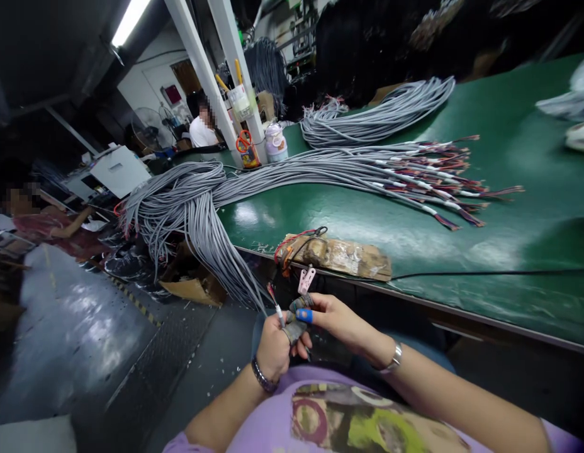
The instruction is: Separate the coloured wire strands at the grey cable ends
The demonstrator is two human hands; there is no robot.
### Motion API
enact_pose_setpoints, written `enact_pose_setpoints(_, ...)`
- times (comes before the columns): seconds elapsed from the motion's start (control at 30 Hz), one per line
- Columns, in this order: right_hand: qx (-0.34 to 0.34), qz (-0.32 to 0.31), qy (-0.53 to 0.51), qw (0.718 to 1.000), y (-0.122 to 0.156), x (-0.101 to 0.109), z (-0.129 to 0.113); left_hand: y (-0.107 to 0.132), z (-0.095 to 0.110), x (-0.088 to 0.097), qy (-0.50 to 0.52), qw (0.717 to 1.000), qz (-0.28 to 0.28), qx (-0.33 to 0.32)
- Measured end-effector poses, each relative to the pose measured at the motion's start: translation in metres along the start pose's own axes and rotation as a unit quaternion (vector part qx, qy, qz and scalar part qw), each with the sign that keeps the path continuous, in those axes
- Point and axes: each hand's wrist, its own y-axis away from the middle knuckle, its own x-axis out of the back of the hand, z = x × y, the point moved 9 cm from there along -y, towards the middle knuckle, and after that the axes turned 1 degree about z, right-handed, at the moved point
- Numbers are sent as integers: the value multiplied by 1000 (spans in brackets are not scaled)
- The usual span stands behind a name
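My left hand (274, 349) is closed round a grey cable (280, 316) whose end has a white sleeve and thin coloured wires standing up. Its fingers wear worn grey wraps. My right hand (332, 318), with blue tape on one finger, is pinched against the left fingers; what lies between its fingertips is hidden. Just beyond my hands, a pale pink clip-like piece (306, 280) sits at the table edge by a worn wooden block (353, 257) with red and black leads. A bundle of grey cables (204, 220) hangs over the edge on the left.
Sleeved cables (405, 173) lie fanned across the green table (518, 251), with a coiled bundle (381, 116) behind. A bottle (275, 143) and orange-handled scissors (245, 141) stand by a white post. A cardboard box (192, 280) is below. Two people are at the left.
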Motion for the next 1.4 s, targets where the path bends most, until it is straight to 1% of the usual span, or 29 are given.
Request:
enact_pose_setpoints(0.03,-3,17,-7,1000,-2,3,2,0,0,0,0,1000,1,1)
enact_pose_setpoints(0.1,-5,77,-33,996,-3,15,7,-1,-2,1,1,1000,3,5)
enact_pose_setpoints(0.17,0,142,-70,987,-1,28,8,-1,-4,3,2,1000,5,11)
enact_pose_setpoints(0.2,1,162,-85,983,0,33,9,-1,-5,4,2,1000,6,15)
enact_pose_setpoints(0.23,-4,167,-94,981,2,34,9,-2,-5,5,1,1000,9,18)
enact_pose_setpoints(0.27,-14,154,-97,983,3,32,10,-2,-6,6,0,1000,11,20)
enact_pose_setpoints(0.33,-36,97,-85,991,4,21,10,-2,-6,7,-6,1000,14,21)
enact_pose_setpoints(0.4,-38,46,-58,997,5,9,9,-2,-5,5,-16,1000,6,17)
enact_pose_setpoints(0.47,-22,30,-28,999,5,3,8,-1,-4,2,-29,1000,-5,11)
enact_pose_setpoints(0.53,-11,51,-6,999,3,6,9,0,-2,2,-32,999,-1,7)
enact_pose_setpoints(0.6,-4,104,-10,994,2,17,10,1,-3,5,-24,1000,14,8)
enact_pose_setpoints(0.67,2,170,-44,985,5,32,10,2,-4,7,-16,1000,23,11)
enact_pose_setpoints(0.7,2,192,-66,979,7,37,9,3,-4,8,-14,1000,25,12)
enact_pose_setpoints(0.73,-3,200,-86,976,9,40,9,3,-4,9,-14,999,26,11)
enact_pose_setpoints(0.8,-36,170,-108,979,11,35,12,3,-4,10,-14,999,30,4)
enact_pose_setpoints(0.9,-87,94,-81,988,14,18,18,3,-1,10,-18,999,31,-9)
enact_pose_setpoints(0.97,-79,69,-41,994,14,11,17,3,-1,8,-27,999,28,-13)
enact_pose_setpoints(1.03,-50,68,-7,996,12,10,14,3,-1,8,-34,999,27,-16)
enact_pose_setpoints(1.13,-27,96,15,995,11,15,12,2,-1,11,-28,998,39,-27)
enact_pose_setpoints(1.2,-27,97,9,995,11,15,13,2,-1,14,-17,998,51,-34)
enact_pose_setpoints(1.27,-33,80,-6,996,11,12,14,1,-1,17,-8,998,59,-36)
enact_pose_setpoints(1.4,-31,74,-32,996,11,9,13,2,-1,15,-7,998,58,-39)
